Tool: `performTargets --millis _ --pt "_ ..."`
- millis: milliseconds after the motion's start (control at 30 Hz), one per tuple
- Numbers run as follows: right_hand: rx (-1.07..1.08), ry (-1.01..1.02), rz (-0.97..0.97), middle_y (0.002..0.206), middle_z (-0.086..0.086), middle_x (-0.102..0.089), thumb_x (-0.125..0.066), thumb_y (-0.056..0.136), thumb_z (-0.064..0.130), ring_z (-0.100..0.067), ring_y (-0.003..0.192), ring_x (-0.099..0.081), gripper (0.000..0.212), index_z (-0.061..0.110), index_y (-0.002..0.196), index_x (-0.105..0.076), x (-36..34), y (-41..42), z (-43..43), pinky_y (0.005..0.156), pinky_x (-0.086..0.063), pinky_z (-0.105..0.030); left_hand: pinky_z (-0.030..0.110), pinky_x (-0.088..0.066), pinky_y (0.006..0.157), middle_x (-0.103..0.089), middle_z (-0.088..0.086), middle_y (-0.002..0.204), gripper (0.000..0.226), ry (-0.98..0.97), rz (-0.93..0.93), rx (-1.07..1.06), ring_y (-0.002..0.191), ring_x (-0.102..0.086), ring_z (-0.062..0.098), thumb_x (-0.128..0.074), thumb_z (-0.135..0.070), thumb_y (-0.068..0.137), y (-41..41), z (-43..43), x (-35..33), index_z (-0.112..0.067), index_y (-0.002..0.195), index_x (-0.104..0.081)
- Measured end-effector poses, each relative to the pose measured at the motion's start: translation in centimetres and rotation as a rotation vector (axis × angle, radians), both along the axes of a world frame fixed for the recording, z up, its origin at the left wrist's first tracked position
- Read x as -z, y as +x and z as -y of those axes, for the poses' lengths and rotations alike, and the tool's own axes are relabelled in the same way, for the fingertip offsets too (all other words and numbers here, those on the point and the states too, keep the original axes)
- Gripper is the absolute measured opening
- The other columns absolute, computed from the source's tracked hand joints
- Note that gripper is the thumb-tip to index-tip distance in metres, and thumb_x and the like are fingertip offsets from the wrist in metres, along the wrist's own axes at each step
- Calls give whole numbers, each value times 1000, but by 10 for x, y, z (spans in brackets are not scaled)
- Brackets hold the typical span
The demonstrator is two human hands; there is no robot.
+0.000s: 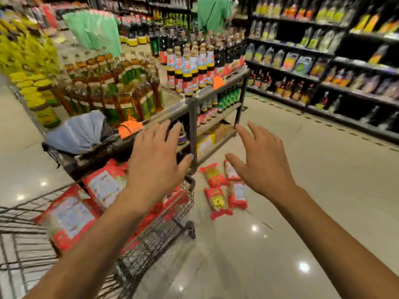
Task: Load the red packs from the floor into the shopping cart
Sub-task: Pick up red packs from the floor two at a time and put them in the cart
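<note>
The glossy, pale tiled floor (280, 244) carries four red packs (218, 201), lying flat in a tight cluster, two by two. At their 9 o'clock the wire shopping cart (164, 229) stands on its wheels. At their 12 o'clock stands the metal display rack (193, 130). Dark wall shelving (345, 124) lines the floor at 2 o'clock.

Dark wire-mesh shopping cart (164, 229): metal, matt. Red crinkly packs on floor (218, 201): plastic film, glossy, wrinkled. Red white-labelled packs in cart (69, 214): same shiny film. Beige tiled floor (313, 180): polished, smooth, bright light spots. Dark-framed display rack (193, 126): metal, dull. Pale blue gathered bag (79, 132): cloth, matt, pleated. Brown box on low shelf (224, 130): cardboard, matt. Tall dark sauce bottles (190, 67): glossy.
</note>
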State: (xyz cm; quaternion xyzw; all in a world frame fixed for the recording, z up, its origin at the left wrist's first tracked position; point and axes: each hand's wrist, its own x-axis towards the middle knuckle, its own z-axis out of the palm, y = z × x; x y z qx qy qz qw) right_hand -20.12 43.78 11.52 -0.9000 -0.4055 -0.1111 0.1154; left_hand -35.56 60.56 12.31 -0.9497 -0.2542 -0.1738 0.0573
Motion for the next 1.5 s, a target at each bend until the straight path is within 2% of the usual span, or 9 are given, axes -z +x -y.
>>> performTargets --millis 200,400,667,767,867,933,1100,1333,1500 --pt "167 -5 -109 160 -10 -32 -47 93 59 -29 145 -31 73 26 155 -29 26 82 112 116 -24 -44 51 -39 112 -47 13 151 78 19 -34 100 136 -46 35 -48 -60 89 109 79 12 -12 149 -40" --pt "188 -20 -196 161 -9 -30 -42 93 62 -28 147 -28 73 26 155 -26 52 184 184 118 -23 -44 51 -39 111 -47 12 151 81 -6 -144 97 137 -45 34 -48 -63 87 216 146 39 -14 151 -37" --pt "65 -85 -323 152 -12 -43 -51 92 58 -31 139 -39 72 20 151 -35 124 272 137 110 -31 -45 50 -39 108 -52 14 146 75 -138 -211 9 132 -50 37 -58 -56 90 285 132 108 -11 148 -43" --pt "18 -180 -386 149 -12 -46 -50 91 58 -34 133 -46 73 19 151 -35 167 306 96 105 -37 -47 49 -41 107 -51 13 147 75 -232 -277 -46 131 -50 37 -51 -59 90 312 99 157 -12 148 -42" --pt "22 -233 -458 148 -12 -48 -50 92 56 -35 130 -48 72 18 151 -35 215 344 52 104 -38 -47 48 -48 93 -60 16 132 81 -328 -305 -61 116 -59 39 -35 -64 85 345 57 223 -8 142 -49" --pt "38 -260 -513 145 -13 -50 -53 93 53 -36 127 -49 69 17 149 -38 255 370 23 103 -38 -46 47 -47 90 -61 16 129 79 -394 -353 -98 113 -59 39 -38 -61 86 370 28 274 -7 143 -47" --pt "62 -351 -684 137 -18 -55 -56 93 49 -40 122 -52 66 13 146 -39 391 439 -45 98 -42 -48 49 -41 108 -47 15 147 72 -601 -491 -212 133 -46 38 -53 -53 92 432 -36 416 -13 149 -36" --pt "250 -460 -1023 142 -22 -53 -62 91 49 -40 130 -50 76 7 148 -35 672 530 -86 104 -41 -42 49 -44 102 -52 19 137 67 -914 -502 -500 127 -50 42 -55 -53 91 490 -87 685 -9 141 -44" --pt "353 -457 -1150 142 -18 -54 -63 92 47 -33 132 -48 79 5 151 -33 879 592 -110 96 -37 -31 49 -48 101 -55 19 135 80 -1220 -327 -788 125 -55 41 -71 -53 78 517 -131 896 -9 139 -44"
